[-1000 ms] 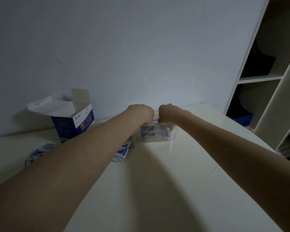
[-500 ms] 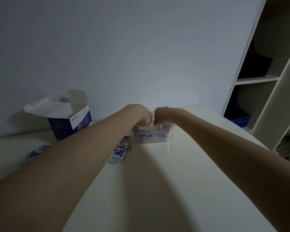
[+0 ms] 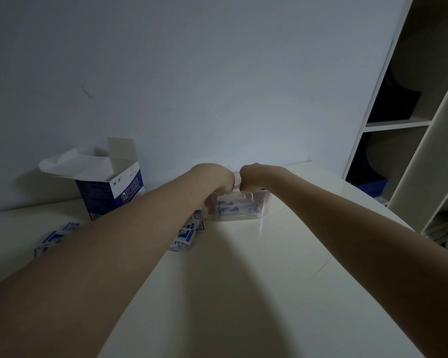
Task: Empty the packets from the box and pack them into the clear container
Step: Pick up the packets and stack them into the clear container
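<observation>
The clear container (image 3: 263, 206) stands on the white table near the wall, with blue-and-white packets (image 3: 237, 210) stacked flat inside it. My left hand (image 3: 217, 178) and my right hand (image 3: 254, 177) hang over its open top, side by side, knuckles up and fingers bent down into it. Fingertips of the left hand show dimly through the near wall; what the fingers hold or press is hidden. The open blue-and-white box (image 3: 119, 192) stands to the left, flaps up. Loose packets (image 3: 188, 235) lie under my left forearm.
More loose packets (image 3: 55, 237) lie at the left on the white table (image 3: 243, 280). A white shelving unit (image 3: 411, 122) with dark items stands beyond the table's right edge. The wall runs close behind the container and box.
Both hands stay over the container, and it has barely moved. Only the view has shifted slightly.
</observation>
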`<state>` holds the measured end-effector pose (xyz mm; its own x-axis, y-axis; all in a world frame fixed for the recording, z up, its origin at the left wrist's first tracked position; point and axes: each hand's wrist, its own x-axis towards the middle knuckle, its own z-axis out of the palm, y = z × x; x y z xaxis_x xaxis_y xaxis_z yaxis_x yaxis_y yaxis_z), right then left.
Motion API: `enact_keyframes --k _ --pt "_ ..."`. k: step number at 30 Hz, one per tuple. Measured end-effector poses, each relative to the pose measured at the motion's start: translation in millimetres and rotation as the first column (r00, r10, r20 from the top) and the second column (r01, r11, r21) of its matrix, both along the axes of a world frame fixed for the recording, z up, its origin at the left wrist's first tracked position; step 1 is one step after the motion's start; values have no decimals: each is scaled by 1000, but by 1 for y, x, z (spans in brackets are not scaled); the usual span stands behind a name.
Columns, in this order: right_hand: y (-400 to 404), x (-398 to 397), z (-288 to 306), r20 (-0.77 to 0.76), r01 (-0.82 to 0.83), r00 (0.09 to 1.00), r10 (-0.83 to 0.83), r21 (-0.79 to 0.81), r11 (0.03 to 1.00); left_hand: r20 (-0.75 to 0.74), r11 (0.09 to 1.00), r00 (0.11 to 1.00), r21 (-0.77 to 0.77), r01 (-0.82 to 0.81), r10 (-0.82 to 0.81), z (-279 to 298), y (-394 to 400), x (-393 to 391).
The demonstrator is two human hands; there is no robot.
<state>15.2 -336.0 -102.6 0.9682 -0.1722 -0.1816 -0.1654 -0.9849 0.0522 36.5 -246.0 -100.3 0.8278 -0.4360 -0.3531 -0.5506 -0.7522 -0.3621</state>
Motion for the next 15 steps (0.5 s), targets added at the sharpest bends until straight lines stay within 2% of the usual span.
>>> enact_keyframes --k 2,4,7,9,12,14,15 --pt "0 0 0 -13 -9 1000 9 3 1000 -36 996 998 -62 -60 58 0 2 0" --pt "1 -4 1 6 -28 1000 28 -9 1000 -6 988 999 -148 -32 32 2 0 -5" --pt "5 -12 17 116 -34 993 29 46 998 150 950 983 -307 -54 105 9 1 -10" --pt "15 -22 34 239 -92 968 72 71 993 255 911 961 -412 10 105 15 6 -13" --pt "38 -40 49 461 -190 874 153 32 981 357 865 930 -491 105 90 27 30 -22" --pt "54 -52 43 507 -264 844 178 104 959 336 863 937 -497 88 99 30 58 -27" --pt "61 -56 35 497 -290 848 184 146 946 270 865 958 -499 57 93 30 73 -31"
